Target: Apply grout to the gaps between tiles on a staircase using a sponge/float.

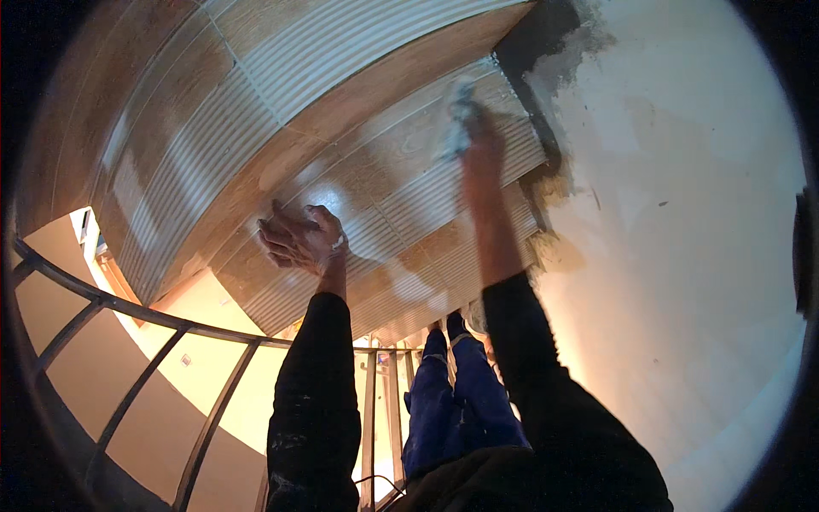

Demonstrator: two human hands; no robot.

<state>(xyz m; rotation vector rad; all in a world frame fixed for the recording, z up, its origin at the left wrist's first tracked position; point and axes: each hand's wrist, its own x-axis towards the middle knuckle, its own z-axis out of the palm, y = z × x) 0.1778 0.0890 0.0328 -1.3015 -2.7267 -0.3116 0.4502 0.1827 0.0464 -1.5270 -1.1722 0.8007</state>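
My left hand [300,235] rests on a wood-look tiled step [358,171], its fingers bent and somewhat spread, holding nothing visible. Up and to the right, my right hand [479,141] is closed around a pale, bluish-grey item [463,107], perhaps a cloth, blurred by motion, at the tread near its wall end. The step has ribbed bands and thin grout lines. Another ribbed tread [299,60] rises above it, with a plain brown riser between them.
A curved metal railing [139,315] runs along the left and below, with a lit lower space behind it. A pale plastered wall [674,256] borders the steps on the right, with rough grey patches along the joint. My blue-clad legs [452,401] show below.
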